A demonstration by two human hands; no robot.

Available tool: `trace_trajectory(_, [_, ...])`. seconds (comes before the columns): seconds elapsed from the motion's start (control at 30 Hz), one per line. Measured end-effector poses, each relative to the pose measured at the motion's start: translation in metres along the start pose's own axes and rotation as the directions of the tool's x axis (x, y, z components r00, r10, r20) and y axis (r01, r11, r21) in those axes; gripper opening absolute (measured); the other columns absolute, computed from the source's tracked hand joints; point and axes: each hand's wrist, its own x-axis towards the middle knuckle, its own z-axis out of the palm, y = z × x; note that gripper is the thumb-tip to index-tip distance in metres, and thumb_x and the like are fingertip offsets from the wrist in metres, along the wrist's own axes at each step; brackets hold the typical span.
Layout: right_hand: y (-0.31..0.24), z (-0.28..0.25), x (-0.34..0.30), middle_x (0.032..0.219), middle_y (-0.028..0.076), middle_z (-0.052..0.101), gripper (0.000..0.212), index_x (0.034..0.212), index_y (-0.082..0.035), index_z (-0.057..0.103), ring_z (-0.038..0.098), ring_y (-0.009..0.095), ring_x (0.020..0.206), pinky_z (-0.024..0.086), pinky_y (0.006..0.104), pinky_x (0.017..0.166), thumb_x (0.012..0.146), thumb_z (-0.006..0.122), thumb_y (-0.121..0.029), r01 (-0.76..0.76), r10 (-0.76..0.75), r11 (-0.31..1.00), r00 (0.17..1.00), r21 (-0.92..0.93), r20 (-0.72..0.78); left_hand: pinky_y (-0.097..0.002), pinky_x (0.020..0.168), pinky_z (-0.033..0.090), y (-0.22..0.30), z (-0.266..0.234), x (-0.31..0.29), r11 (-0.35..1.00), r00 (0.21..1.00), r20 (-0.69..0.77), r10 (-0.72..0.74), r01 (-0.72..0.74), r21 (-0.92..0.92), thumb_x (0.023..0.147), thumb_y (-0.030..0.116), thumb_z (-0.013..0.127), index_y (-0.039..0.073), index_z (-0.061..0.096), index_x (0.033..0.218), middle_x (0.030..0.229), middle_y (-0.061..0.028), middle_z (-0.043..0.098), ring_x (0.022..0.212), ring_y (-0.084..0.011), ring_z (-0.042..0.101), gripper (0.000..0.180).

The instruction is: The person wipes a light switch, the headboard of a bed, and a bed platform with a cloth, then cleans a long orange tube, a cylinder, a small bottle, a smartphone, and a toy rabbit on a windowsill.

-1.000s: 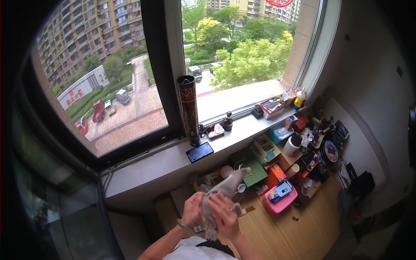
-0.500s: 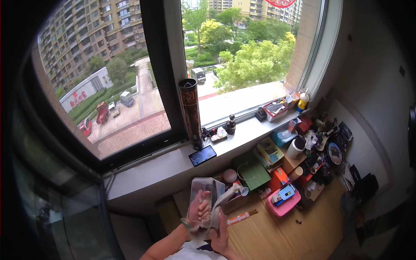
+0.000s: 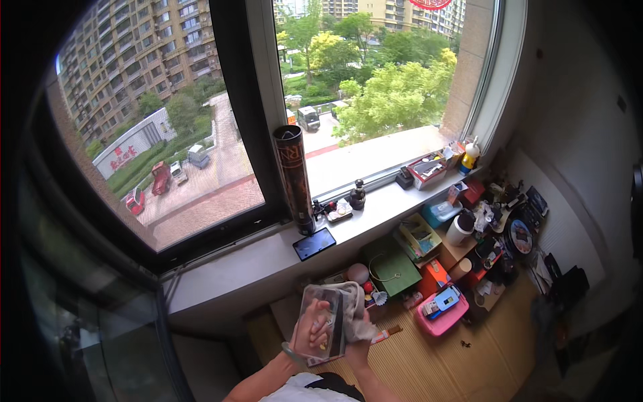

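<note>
A clear plastic box (image 3: pixel 323 293) is held up in front of me, over the mat-covered surface. My left hand (image 3: pixel 315 329) is closed on it; the fingers show through the see-through wall, and I cannot tell whether they are inside or behind it. A bracelet circles that wrist. On the box's right side lies a crumpled pale grey cloth (image 3: pixel 353 305). My right hand (image 3: pixel 359 345) grips the cloth against that side, its fingers mostly hidden by the fabric.
A phone (image 3: pixel 314 244), a tall dark tube (image 3: pixel 295 181) and a dark bottle (image 3: pixel 358 195) stand or lie on the windowsill (image 3: pixel 234 271). To the right are a green box (image 3: pixel 392 268), a pink basket (image 3: pixel 442 323), a white cup (image 3: pixel 459 230) and other clutter.
The cloth, earlier hanging away from the box in my right hand, now covers its right side and upper edge. The box has shifted slightly right and down.
</note>
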Motion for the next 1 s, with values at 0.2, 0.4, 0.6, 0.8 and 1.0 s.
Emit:
trace_trajectory(0.2, [-0.02, 0.011, -0.057, 0.137, 0.017, 0.042, 0.054, 0.141, 0.005, 0.03, 0.042, 0.027, 0.125, 0.031, 0.0366, 0.106, 0.093, 0.049, -0.01, -0.056, 0.03, 0.929, 0.997, 0.367, 0.076, -0.022, 0.027, 0.027, 0.002, -0.041, 0.032, 0.946, 0.947, 0.011, 0.321, -0.321, 0.04, 0.1, 0.043, 0.041, 0.007, 0.057, 0.113, 0.047, 0.0026, 0.035, 0.033, -0.0069, 0.031, 0.041])
trace_trajectory(0.4, [-0.031, -0.011, -0.007, 0.142, 0.025, 0.039, 0.049, 0.137, 0.004, 0.037, 0.033, 0.043, 0.134, 0.023, 0.0491, 0.11, 0.098, 0.041, -0.026, 0.395, -0.392, 0.918, 0.915, -0.014, 0.096, -0.023, 0.032, 0.024, -0.009, 0.008, 0.005, 0.918, 0.988, -0.062, 0.138, -0.104, 0.383, 0.096, 0.051, 0.046, 0.003, 0.05, 0.118, 0.05, 0.0043, 0.032, 0.035, -0.0066, 0.031, 0.053])
trace_trajectory(0.6, [-0.01, -0.027, 0.035, 0.106, 0.008, 0.059, 0.037, 0.118, 0.001, 0.053, 0.056, 0.016, 0.095, 0.045, 0.0286, 0.086, 0.102, 0.038, -0.03, -0.266, 0.264, 0.876, 0.963, 0.403, 0.06, -0.0173, 0.047, 0.036, -0.018, 0.005, -0.006, 0.766, 0.963, 0.094, 0.254, -0.26, 0.588, 0.1, 0.034, 0.049, 0.003, 0.062, 0.106, 0.063, 0.008, 0.044, 0.052, -0.0001, 0.04, 0.034])
trace_trajectory(0.8, [0.125, -0.056, 0.048, 0.097, 0.002, 0.063, 0.026, 0.107, -0.005, 0.06, 0.06, 0.015, 0.091, 0.047, 0.0297, 0.085, 0.093, 0.044, -0.02, -0.406, 0.566, 0.62, 0.824, 0.671, -0.024, -0.0224, 0.057, 0.039, 0.032, -0.046, 0.044, 0.601, 0.903, 0.073, 0.423, -0.341, 0.723, 0.098, 0.028, 0.049, 0.007, 0.06, 0.081, 0.068, 0.0067, 0.049, 0.065, -0.0021, 0.044, 0.03])
trace_trajectory(1.0, [0.124, -0.086, 0.158, 0.12, 0.013, 0.051, 0.044, 0.126, -0.001, 0.037, 0.05, 0.02, 0.111, 0.037, 0.0317, 0.099, 0.084, 0.05, 0.001, -0.151, 0.198, 0.967, 0.952, 0.204, -0.232, -0.0233, 0.038, 0.024, 0.142, -0.159, 0.099, 0.695, 0.714, -0.248, 0.655, -0.439, 0.57, 0.098, 0.041, 0.048, 0.019, 0.048, 0.066, 0.051, 0.0071, 0.037, 0.041, -0.0053, 0.032, 0.038])
